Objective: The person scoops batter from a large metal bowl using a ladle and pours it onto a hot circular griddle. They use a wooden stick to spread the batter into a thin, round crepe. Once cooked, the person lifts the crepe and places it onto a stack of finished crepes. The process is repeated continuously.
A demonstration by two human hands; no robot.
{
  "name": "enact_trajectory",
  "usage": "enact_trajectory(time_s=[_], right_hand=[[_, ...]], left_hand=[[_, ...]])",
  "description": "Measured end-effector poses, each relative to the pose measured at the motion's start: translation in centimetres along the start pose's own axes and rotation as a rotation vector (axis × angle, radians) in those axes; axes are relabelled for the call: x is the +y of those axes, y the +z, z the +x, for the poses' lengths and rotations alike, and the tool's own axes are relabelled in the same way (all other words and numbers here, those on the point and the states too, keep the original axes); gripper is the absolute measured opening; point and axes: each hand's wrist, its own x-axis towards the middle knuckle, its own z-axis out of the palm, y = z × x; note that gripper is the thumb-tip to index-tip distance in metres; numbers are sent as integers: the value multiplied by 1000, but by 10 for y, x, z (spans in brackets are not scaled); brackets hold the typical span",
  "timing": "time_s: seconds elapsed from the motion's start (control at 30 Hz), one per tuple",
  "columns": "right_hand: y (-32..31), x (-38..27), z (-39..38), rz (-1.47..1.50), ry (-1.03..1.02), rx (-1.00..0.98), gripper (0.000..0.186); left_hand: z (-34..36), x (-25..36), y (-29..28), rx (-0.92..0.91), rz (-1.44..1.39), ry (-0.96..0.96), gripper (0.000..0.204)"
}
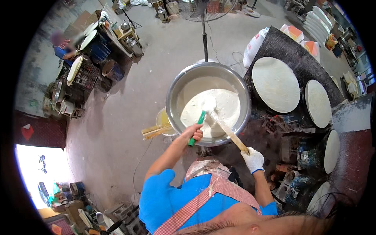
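A large steel bowl [169,102] holds pale, creamy batter [225,102] with a white mound near its middle. My bare left hand [194,132] is closed around a green handle [202,116] at the bowl's near rim, its upper end over the batter. My right hand [252,159], in a white glove, grips the lower end of a wooden stick [231,134] that slants into the bowl; its upper part is coated white. The upper ends of both tools meet or overlap in the batter; I cannot tell if they touch.
Round griddles bearing pale flatbreads [275,84] stand along the right, with white sacks [254,49] behind. A fan [203,35] stands beyond the bowl. A small tub with wooden slats [152,130] sits left of it. A co-worker [64,53] works at the far left.
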Motion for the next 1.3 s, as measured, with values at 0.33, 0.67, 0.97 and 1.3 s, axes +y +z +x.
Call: enact_trajectory(time_s=[0.33, 0.67, 0.97, 1.3], right_hand=[[-129, -58, 39, 120, -490, 841, 23], [-138, -75, 59, 960, -327, 405, 25], [-39, 4, 25, 567, -12, 281, 21], [0, 19, -18, 446, 251, 341, 26]], left_hand=[[-226, 48, 170, -259, 617, 721, 19], [-224, 95, 177, -215, 891, 1136, 41], [-118, 70, 91, -269, 554, 375, 29], [-61, 61, 114, -272, 573, 73, 36]])
